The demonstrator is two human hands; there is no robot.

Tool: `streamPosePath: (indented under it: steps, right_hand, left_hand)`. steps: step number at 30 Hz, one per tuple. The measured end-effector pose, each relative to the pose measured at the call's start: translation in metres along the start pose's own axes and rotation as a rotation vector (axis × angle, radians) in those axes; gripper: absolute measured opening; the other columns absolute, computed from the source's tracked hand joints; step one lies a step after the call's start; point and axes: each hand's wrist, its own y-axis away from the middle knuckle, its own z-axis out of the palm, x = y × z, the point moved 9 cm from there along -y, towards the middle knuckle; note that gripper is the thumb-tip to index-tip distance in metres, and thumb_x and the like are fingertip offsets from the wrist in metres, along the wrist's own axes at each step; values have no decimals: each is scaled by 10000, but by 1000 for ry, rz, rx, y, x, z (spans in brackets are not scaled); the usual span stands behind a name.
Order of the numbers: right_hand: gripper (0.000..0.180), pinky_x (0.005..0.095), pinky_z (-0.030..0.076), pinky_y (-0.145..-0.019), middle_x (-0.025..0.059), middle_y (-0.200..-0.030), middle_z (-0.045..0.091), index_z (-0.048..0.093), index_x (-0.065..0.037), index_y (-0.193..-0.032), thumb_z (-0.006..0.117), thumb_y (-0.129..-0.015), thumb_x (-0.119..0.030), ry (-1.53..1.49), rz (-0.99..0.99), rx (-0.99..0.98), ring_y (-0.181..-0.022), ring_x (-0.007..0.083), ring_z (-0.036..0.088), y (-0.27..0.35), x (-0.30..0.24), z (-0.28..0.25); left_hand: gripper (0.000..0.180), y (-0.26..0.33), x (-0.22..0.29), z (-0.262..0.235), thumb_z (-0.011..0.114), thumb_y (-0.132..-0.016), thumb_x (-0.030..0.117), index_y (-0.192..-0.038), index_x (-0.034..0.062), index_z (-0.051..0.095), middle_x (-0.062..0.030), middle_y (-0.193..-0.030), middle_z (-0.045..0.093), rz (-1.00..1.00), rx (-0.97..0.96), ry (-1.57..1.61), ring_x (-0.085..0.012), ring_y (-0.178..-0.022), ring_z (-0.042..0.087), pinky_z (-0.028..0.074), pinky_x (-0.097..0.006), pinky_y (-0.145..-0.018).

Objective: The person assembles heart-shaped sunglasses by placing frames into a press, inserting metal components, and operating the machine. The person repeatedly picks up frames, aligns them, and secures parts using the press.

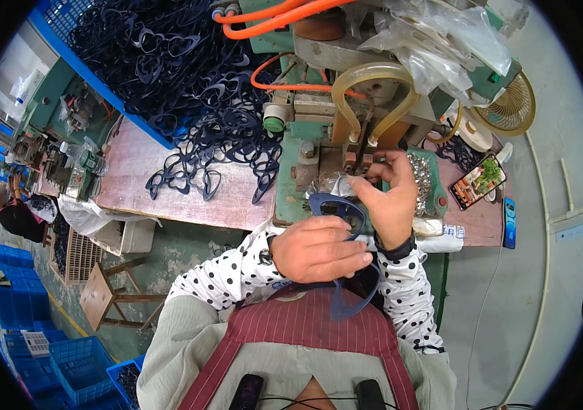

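Nearest the lens: a striped maroon apron bib and two dark devices clipped at the chest. Just above, the left hand is clenched over a dark blue plastic eyeglass frame; one part of it hangs toward the apron, its front sits just under the green press machine. The right hand is raised, fingers pinched at the frame's upper edge beside the machine's jig; whether it holds a small part I cannot tell.

Risks, as judgement: fingers sit very close to the press tooling, so a cycle could nip them; the hanging end could snag on the apron; the one-handed clamp could let the frame twist off the jig.

Counts: one frame in hand, too many to count loose frames heaped on the wooden bench and in the blue crate, one tray of tiny metal pieces, one phone, two orange hoses, one fan, one other person far left.
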Motion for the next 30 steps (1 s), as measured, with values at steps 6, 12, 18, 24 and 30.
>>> streamPosePath:
  steps: [6, 12, 18, 24, 30]
  right_hand:
    - [487, 274, 492, -778, 88, -887, 702, 500, 23, -1191, 719, -758, -25, -26, -19, 95, -838, 122, 635, -1, 11, -20]
    - [299, 373, 496, -723, 101, -886, 695, 651, -84, -1071, 725, -785, -133, 768, 87, 313, -788, 273, 649, -9, 118, -142]
    - [227, 452, 400, -904, 87, -1146, 634, 688, -94, -942, 751, -752, -201, 1159, -255, 139, -1088, 331, 527, 9, 103, -107]
    - [110, 419, 420, -856, 97, -950, 662, 675, -80, -833, 724, -769, -156, 960, -365, 302, -958, 320, 575, 8, 104, -120]
    - [126, 397, 459, -682, 138, -800, 632, 638, -28, -882, 660, -788, -107, 638, -183, 307, -749, 302, 591, 4, 132, -132]
  left_hand:
    - [264, -4, -13, 11, 635, -854, 78, -1109, 15, 656, -127, -1095, 673, 9, -87, 153, -284, -959, 655, 510, -427, -921]
    - [300, -2, -25, 21, 605, -818, 36, -1110, -9, 653, -123, -1084, 662, 3, -92, 224, -283, -926, 634, 520, -445, -906]
    - [308, -2, -27, 22, 640, -785, 22, -1089, -14, 658, -122, -1067, 665, -14, -57, 223, -270, -883, 626, 525, -434, -883]
    - [355, 6, -19, 24, 639, -833, 179, -1156, 31, 631, -99, -1137, 626, -1, -68, 101, -269, -930, 602, 477, -454, -914]
    - [368, 91, -76, -36, 598, -885, 361, -1139, 98, 646, -98, -1157, 610, -543, 225, -285, -294, -1063, 543, 431, -442, -882]
